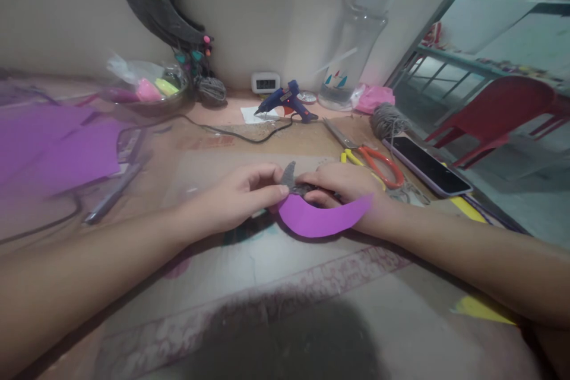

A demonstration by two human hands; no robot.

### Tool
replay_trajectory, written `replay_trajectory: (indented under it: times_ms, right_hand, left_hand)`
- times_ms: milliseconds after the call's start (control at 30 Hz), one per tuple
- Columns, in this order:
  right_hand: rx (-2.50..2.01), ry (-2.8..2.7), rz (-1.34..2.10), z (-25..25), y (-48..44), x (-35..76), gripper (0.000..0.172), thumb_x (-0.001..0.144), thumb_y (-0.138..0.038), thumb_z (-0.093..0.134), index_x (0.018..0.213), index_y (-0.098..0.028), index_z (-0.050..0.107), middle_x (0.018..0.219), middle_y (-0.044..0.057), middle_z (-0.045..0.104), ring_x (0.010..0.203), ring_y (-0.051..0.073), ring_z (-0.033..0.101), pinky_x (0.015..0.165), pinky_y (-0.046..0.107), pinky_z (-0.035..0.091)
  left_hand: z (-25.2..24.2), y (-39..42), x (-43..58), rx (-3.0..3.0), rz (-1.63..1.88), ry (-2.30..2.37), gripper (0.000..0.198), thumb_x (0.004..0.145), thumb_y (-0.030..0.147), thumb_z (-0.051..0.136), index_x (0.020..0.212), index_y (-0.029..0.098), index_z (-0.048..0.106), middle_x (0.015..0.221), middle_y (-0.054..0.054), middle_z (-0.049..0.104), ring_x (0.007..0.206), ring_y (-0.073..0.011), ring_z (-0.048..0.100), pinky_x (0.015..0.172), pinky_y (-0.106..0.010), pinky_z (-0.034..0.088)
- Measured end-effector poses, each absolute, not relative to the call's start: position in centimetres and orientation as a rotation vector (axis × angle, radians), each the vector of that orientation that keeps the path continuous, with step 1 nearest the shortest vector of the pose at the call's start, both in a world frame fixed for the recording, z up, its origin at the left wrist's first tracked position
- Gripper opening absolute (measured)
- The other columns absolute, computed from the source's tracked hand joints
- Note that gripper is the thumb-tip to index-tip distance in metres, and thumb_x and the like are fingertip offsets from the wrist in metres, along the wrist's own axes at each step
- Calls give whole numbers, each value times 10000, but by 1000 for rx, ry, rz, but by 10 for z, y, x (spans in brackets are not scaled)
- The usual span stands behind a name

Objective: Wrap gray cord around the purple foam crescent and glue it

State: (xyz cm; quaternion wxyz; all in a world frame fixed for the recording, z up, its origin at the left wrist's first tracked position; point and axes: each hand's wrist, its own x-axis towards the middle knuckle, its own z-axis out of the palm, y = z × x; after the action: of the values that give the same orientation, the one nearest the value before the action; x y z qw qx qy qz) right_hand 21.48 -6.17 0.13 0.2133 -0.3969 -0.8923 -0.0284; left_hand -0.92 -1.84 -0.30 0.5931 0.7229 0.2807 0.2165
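A purple crescent-shaped piece of paper or foam (318, 221) is held above the table, its curve facing down. Grey yarn (289, 174) covers its upper left tip. My left hand (256, 190) pinches the crescent at its left side, thumb on the grey part. My right hand (345, 187) is curled beside it, fingertips closed on grey yarn at the crescent's inner edge. The crescent's right tip lies in front of my right wrist.
A blue glue gun (287, 100) lies behind my hands with its cord running left. Orange-handled scissors (378, 166), a phone (427, 166) and grey yarn ball (389, 122) are right. Purple sheets (57, 142) lie left. A bottle (356, 47) stands at the back.
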Motion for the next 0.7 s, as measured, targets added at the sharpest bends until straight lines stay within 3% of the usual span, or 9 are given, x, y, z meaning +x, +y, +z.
replay_trajectory:
  times_ms: [233, 433, 533, 700]
  right_hand:
    - [-1112, -2442, -13, 1, -62, 214, 400, 987, -452, 394, 999, -171, 677, 739, 34, 667, 695, 158, 585, 613, 268, 345]
    - [-1168, -2064, 379, 2, -64, 213, 295, 942, -438, 496, 1022, -183, 622, 909, 38, 685, 802, 157, 623, 689, 254, 439]
    - [-1206, -1914, 534, 2, -64, 213, 237, 935, -405, 512, 945, -188, 607, 818, 13, 651, 715, 136, 594, 632, 246, 441]
    - [-1158, -1675, 565, 1, -64, 216, 351, 958, -513, 412, 939, -210, 588, 780, 1, 560, 642, 121, 522, 576, 249, 422]
  left_hand:
    - [0, -20, -7, 1682, 494, 653, 195, 879, 292, 535, 715, 187, 516, 643, 46, 505, 584, -91, 456, 532, -218, 330]
    - [-1, -20, -4, 1687, 550, 659, 217, 893, 307, 528, 722, 173, 536, 647, 36, 513, 601, -90, 467, 570, -219, 362]
    - [-2, -19, -4, 1625, 604, 670, 193, 895, 307, 535, 759, 172, 555, 654, 33, 533, 586, -84, 476, 572, -214, 380]
    - [-1, -16, -2, 1514, 681, 732, 203, 892, 310, 549, 747, 167, 553, 669, 27, 583, 576, -80, 529, 592, -210, 430]
